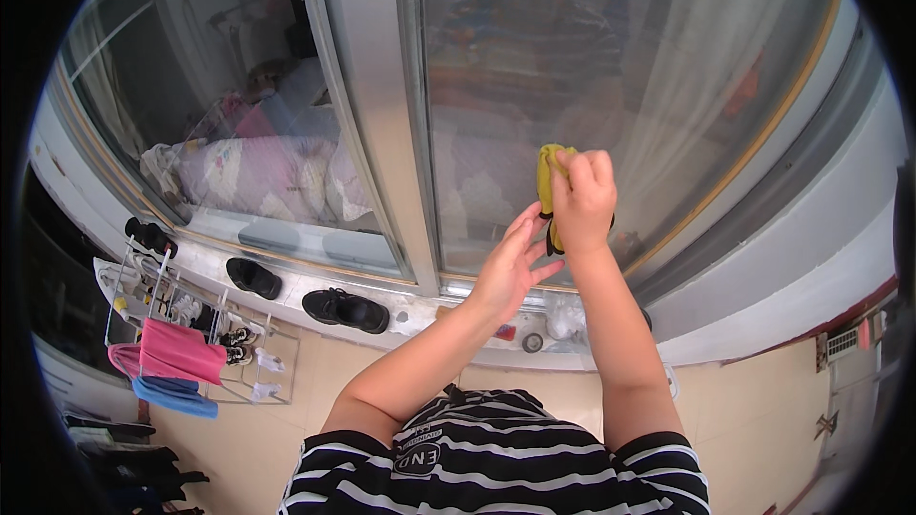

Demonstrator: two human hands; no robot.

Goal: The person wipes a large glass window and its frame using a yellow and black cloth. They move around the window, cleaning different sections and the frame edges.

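Observation:
My right hand (585, 200) grips a bunched yellow cloth (549, 175) with a dark edging. Part of the cloth hangs below the fist, half covered by the hand. Just below and to the left, my left hand (504, 268) is open, its fingers spread towards the cloth's lower edge; whether the fingertips touch it I cannot tell. Both hands are in front of the right glass pane (494, 121) of a sliding window, which carries hazy reflections. Contact between cloth and glass is not clear.
On the windowsill (422, 318) stand black shoes (346, 310), a roll of tape (532, 342) and a clear plastic bag (565, 318). A metal rack (275, 329) at left holds shoes, a pink towel (182, 350) and a blue cloth (175, 395). A vertical frame (379, 107) divides the window.

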